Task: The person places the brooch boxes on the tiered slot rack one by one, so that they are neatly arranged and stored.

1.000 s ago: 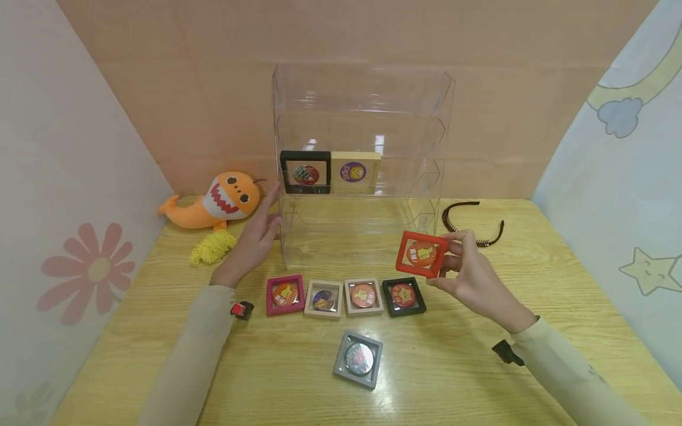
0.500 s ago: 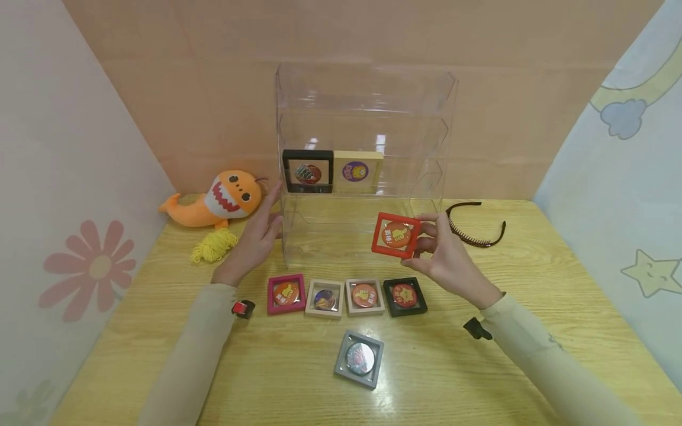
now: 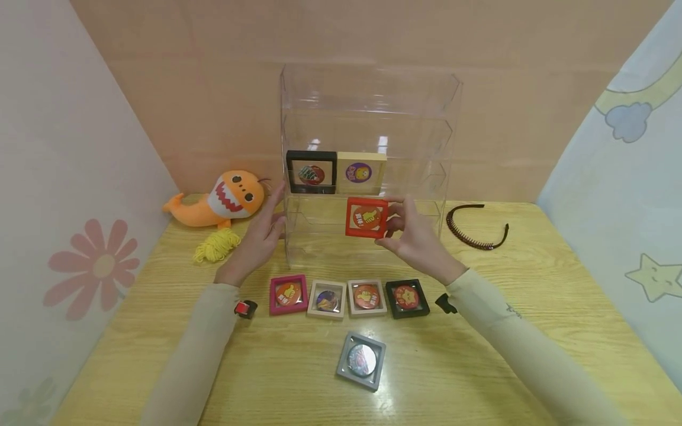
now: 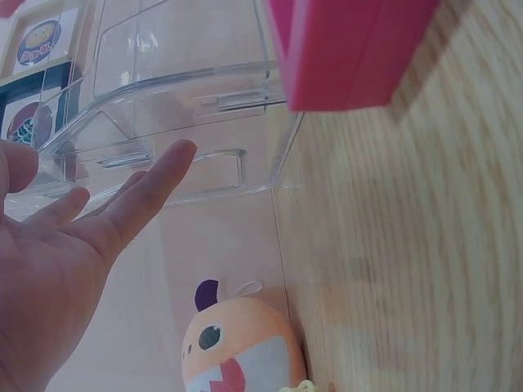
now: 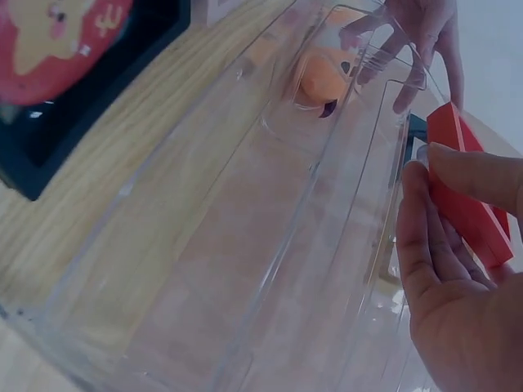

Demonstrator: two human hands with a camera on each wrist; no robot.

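With thumb and fingers, my right hand (image 3: 418, 239) pinches a red square frame (image 3: 366, 218) by its right edge; a round thumbs-up badge shows inside. It is held in front of a clear tiered display rack (image 3: 367, 106), below a cream frame (image 3: 362, 173) and a black frame (image 3: 311, 172) that stand side by side on one tier. My left hand (image 3: 257, 236) rests against the rack's left side, fingers extended, as the left wrist view also shows. In the right wrist view, the red frame (image 5: 467, 188) sits between thumb and fingers beside the rack.
In front of the rack lie a magenta frame (image 3: 288, 294), two pale frames and a black frame (image 3: 407, 298) in a row. A grey frame (image 3: 361, 361) lies nearer. Left are an orange plush shark (image 3: 213, 201) and yellow yarn (image 3: 216, 245); right is a headband (image 3: 469, 234).
My right hand has carried the red frame left and upward, from beside the rack's right end to before its middle. The left hand has stayed against the rack.
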